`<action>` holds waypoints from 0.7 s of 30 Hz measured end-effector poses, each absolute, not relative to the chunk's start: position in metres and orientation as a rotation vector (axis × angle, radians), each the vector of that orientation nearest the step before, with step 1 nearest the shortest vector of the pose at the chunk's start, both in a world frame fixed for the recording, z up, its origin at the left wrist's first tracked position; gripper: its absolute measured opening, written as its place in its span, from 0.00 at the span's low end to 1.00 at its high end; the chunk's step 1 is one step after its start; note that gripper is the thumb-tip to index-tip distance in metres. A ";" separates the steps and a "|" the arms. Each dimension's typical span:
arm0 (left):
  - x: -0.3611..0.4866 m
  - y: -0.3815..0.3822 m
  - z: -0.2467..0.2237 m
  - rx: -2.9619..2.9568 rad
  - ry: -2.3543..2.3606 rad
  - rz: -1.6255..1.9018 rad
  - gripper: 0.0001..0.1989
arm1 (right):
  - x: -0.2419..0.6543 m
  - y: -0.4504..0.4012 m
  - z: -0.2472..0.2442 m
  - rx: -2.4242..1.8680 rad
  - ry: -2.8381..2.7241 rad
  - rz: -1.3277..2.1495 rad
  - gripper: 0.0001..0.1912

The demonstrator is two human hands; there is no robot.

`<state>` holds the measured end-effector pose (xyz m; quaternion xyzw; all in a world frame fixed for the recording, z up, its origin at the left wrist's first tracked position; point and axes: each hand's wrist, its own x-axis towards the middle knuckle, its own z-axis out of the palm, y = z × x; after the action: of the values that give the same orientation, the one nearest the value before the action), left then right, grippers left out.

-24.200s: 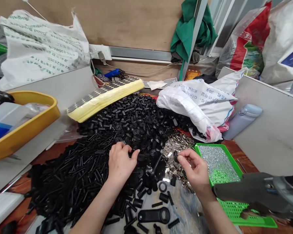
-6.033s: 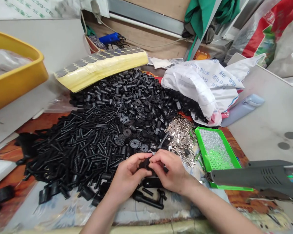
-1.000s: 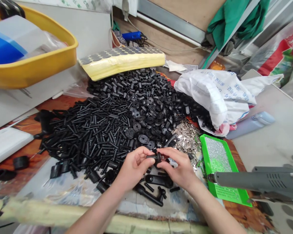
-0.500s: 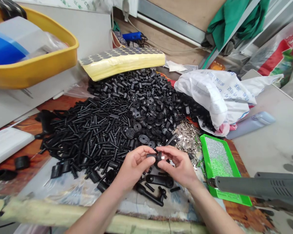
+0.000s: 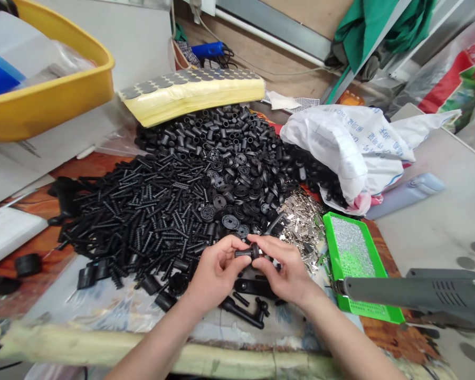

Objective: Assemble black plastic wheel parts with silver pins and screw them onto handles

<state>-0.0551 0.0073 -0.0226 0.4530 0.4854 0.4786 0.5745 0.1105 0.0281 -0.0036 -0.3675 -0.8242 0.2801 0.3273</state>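
Between both hands is a small black plastic part (image 5: 244, 253), a short cylinder with a wider round end. My left hand (image 5: 217, 266) pinches its cylinder side with thumb and fingers. At the round end, my right hand (image 5: 285, 269) closes its thumb and fingertips on it, with a bit of shiny metal showing there. Below the hands lie a black crank-shaped piece (image 5: 243, 312), a black lever (image 5: 255, 287) partly behind the right hand, and a short threaded rod (image 5: 241, 299). Just beyond are black slotted discs (image 5: 230, 222) and a heap of small metal plates (image 5: 301, 224).
Black threaded rods (image 5: 142, 206) and short black tubes (image 5: 206, 132) are piled up behind. A green tray (image 5: 396, 314) of tiny metal pieces stands at right, with a grey power tool (image 5: 396, 293) over it. A yellow bin (image 5: 83, 87) juts in at upper left.
The view has shifted slightly. My right fingers have moved closer around the round end of the black part, covering more of the shiny metal. Both hands keep their hold.
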 end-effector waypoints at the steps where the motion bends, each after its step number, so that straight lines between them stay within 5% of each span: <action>1: -0.055 0.006 -0.024 1.115 1.167 1.124 0.05 | 0.110 0.028 -0.004 -0.976 -2.145 0.744 0.18; 9: -0.054 0.006 -0.024 1.219 1.231 1.072 0.03 | 0.111 0.025 -0.011 -0.929 -2.161 0.630 0.19; 17: -0.052 -0.001 -0.014 1.533 1.342 1.006 0.03 | 0.115 0.022 -0.012 -1.120 -1.736 1.380 0.13; 21: -0.054 0.002 -0.009 1.297 1.267 1.018 0.03 | 0.115 0.022 -0.010 -1.029 -1.923 1.006 0.15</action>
<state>-0.0539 0.0025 -0.0085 0.5379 0.5254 0.4221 0.5063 0.1154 0.0220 -0.0098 -0.3995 -0.7465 0.3904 0.3615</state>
